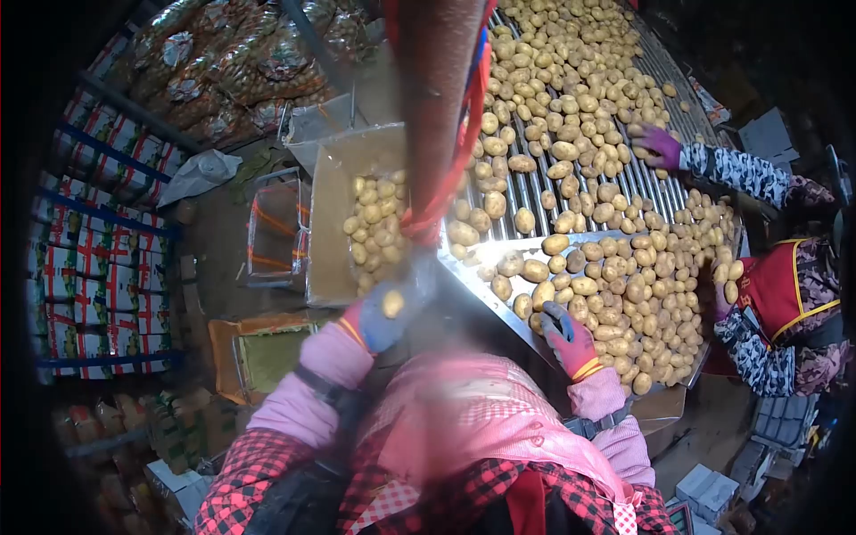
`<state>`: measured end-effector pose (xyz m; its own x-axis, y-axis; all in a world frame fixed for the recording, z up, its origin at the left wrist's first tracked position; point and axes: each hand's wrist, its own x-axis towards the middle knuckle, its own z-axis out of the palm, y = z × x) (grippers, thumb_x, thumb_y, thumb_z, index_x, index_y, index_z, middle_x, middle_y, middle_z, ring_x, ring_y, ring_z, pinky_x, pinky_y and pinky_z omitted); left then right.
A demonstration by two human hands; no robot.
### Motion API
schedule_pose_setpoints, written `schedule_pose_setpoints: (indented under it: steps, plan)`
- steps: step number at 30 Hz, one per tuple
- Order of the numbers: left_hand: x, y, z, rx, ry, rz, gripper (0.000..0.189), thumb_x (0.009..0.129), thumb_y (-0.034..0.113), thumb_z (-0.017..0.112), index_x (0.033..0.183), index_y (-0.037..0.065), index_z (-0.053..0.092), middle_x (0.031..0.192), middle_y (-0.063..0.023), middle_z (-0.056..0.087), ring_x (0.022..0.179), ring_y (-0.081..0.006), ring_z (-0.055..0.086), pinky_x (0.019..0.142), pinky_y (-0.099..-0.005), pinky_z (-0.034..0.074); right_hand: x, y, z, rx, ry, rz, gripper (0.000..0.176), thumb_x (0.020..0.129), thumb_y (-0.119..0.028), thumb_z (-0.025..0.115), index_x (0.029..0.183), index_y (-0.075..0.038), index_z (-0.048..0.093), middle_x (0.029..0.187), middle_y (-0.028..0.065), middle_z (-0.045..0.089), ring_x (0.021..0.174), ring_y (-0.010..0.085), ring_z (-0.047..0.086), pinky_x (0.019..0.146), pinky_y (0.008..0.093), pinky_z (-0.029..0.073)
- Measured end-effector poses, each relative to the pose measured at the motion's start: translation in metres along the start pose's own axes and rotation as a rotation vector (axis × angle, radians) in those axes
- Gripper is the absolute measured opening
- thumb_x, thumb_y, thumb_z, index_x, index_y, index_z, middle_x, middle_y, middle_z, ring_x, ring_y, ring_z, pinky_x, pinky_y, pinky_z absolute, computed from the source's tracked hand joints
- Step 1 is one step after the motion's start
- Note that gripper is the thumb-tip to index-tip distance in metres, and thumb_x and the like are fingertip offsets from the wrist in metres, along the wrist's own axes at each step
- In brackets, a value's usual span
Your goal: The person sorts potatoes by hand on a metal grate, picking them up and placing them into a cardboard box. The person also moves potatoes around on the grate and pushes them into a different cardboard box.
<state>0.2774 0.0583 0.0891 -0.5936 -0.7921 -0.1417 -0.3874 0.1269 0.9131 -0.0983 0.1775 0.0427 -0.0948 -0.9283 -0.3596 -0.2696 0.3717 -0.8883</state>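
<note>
Holding one potato [391,304], the left hand [378,328] is at ten o'clock from the chest [490,401], near the carton [332,223]; the right hand [571,343], hold unclear, meets loose potatoes [584,285] at two, where picking likely calls for curled fingers.

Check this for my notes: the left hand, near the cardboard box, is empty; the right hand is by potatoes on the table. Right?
No: the head view shows a potato in the left hand, near the cardboard box. The right hand is by potatoes on the table.

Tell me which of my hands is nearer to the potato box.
Left: your left hand is just beside the box; your right hand is farther, at the table.
</note>
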Motion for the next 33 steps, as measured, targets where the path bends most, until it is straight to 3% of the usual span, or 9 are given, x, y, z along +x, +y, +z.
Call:
schedule_pose_setpoints:
  steps: [4,8,13,17,19,23,25,30,33]
  plan:
    - [0.018,-0.087,-0.090,-1.149,0.280,-0.209,0.040,0.103,0.022,0.053,0.135,-0.001,0.050,0.127,-0.0130,0.058,0.116,-0.0263,0.054,0.106,-0.0413,0.042,-0.010,0.005,0.008,0.000,-0.004,0.028,0.050,0.092,-0.020,0.065,0.138,-0.001,0.056,0.129,0.0173,0.065,0.114,0.0244,0.065,0.099,0.0337,0.049]
    - [0.047,-0.127,-0.209,-2.064,0.205,0.270,0.048,0.107,0.032,0.044,0.143,0.000,0.045,0.147,-0.0163,0.050,0.137,-0.0296,0.046,0.120,-0.0475,0.032,-0.025,-0.014,0.021,0.069,0.009,0.010,0.050,0.092,-0.020,0.067,0.137,-0.001,0.057,0.131,0.0157,0.064,0.115,0.0212,0.064,0.100,0.0334,0.049]
    - [0.055,-0.086,-0.139,-1.596,-0.039,0.239,0.054,0.109,0.038,0.037,0.147,-0.001,0.045,0.151,-0.0157,0.047,0.143,-0.0271,0.041,0.125,-0.0462,0.023,-0.064,0.007,0.014,-0.032,0.176,0.096,0.051,0.091,-0.022,0.070,0.137,-0.005,0.059,0.126,0.0134,0.067,0.111,0.0176,0.064,0.097,0.0329,0.050]
    - [0.025,-0.064,-0.020,-1.220,-0.537,-0.365,0.063,0.104,0.043,0.052,0.144,-0.004,0.048,0.143,-0.0207,0.055,0.131,-0.0299,0.056,0.110,-0.0451,0.047,-0.111,0.066,0.008,-0.066,0.289,0.082,0.048,0.096,-0.016,0.062,0.141,-0.002,0.054,0.133,0.0124,0.064,0.121,0.0194,0.061,0.105,0.0320,0.046]
    - [0.027,-0.015,0.027,-0.839,-0.520,-0.352,0.065,0.103,0.046,0.053,0.143,-0.005,0.049,0.139,-0.0202,0.057,0.129,-0.0266,0.057,0.109,-0.0438,0.046,-0.133,0.055,0.008,0.017,0.335,0.250,0.049,0.095,-0.008,0.061,0.143,-0.001,0.052,0.135,0.0117,0.063,0.124,0.0182,0.060,0.106,0.0297,0.045]
    - [0.075,0.003,0.087,-0.427,-0.302,0.030,0.053,0.100,0.030,0.062,0.142,-0.001,0.052,0.139,-0.0163,0.059,0.128,-0.0271,0.056,0.110,-0.0379,0.042,-0.170,0.094,0.015,0.307,0.467,0.350,0.050,0.093,-0.015,0.066,0.140,-0.003,0.056,0.126,0.0116,0.067,0.112,0.0190,0.064,0.098,0.0316,0.049]
    - [0.115,-0.002,0.096,0.358,-0.060,0.496,0.060,0.091,0.028,0.069,0.144,0.007,0.052,0.147,-0.0229,0.047,0.140,-0.0399,0.041,0.116,-0.0491,0.033,-0.178,0.096,0.009,0.310,0.503,0.306,0.050,0.091,-0.019,0.069,0.137,-0.003,0.058,0.121,0.0118,0.070,0.106,0.0198,0.066,0.093,0.0334,0.052]
    - [0.165,-0.001,0.140,0.939,-0.142,0.587,0.071,0.086,0.034,0.066,0.151,0.015,0.045,0.149,-0.0243,0.042,0.141,-0.0458,0.034,0.117,-0.0598,0.023,-0.194,0.135,0.000,0.091,0.619,0.165,0.045,0.092,-0.020,0.070,0.132,-0.003,0.061,0.118,0.0119,0.071,0.107,0.0214,0.067,0.093,0.0350,0.052]
    - [0.231,-0.005,0.154,1.030,0.041,0.676,0.069,0.086,0.034,0.066,0.150,0.018,0.046,0.148,-0.0259,0.043,0.140,-0.0488,0.034,0.116,-0.0601,0.024,-0.197,0.119,-0.013,0.094,0.548,0.379,0.049,0.091,-0.019,0.070,0.135,0.000,0.059,0.130,0.0149,0.066,0.118,0.0220,0.063,0.101,0.0342,0.048]
